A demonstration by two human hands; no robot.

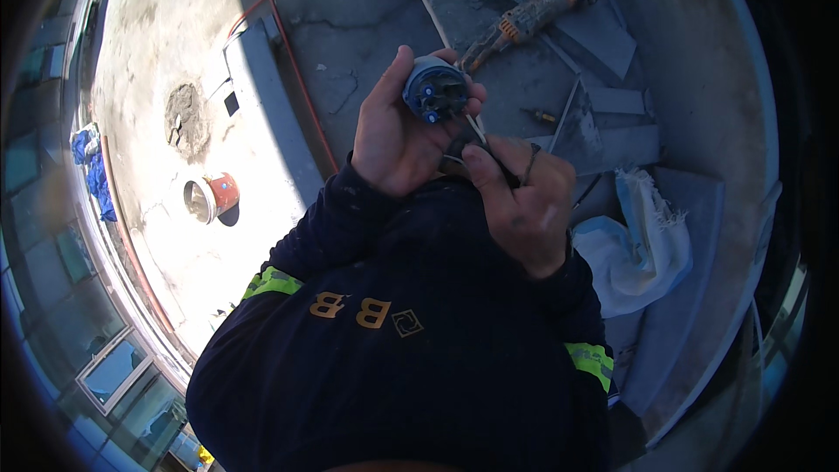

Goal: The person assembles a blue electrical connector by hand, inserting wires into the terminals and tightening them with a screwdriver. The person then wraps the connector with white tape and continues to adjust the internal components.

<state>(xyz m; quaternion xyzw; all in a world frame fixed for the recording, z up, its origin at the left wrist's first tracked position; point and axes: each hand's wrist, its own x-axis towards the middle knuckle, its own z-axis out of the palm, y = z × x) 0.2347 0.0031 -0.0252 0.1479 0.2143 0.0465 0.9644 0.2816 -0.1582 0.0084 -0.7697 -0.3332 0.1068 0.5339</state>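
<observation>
The left hand (pixel 393 135), half curled with fingers spread, cradled a round blue connector (pixel 434 92) before the chest, its inner face exposed. Pale wires (pixel 475 125) lay just right of it. The right hand (pixel 529 201) pinched a dark slender item (pixel 500 163). The connector seemed opened, not yet closed up; any joined wire could not be told.

Half-sunlit concrete floor (pixel 144 70), glass windows (pixel 114 373)
</observation>
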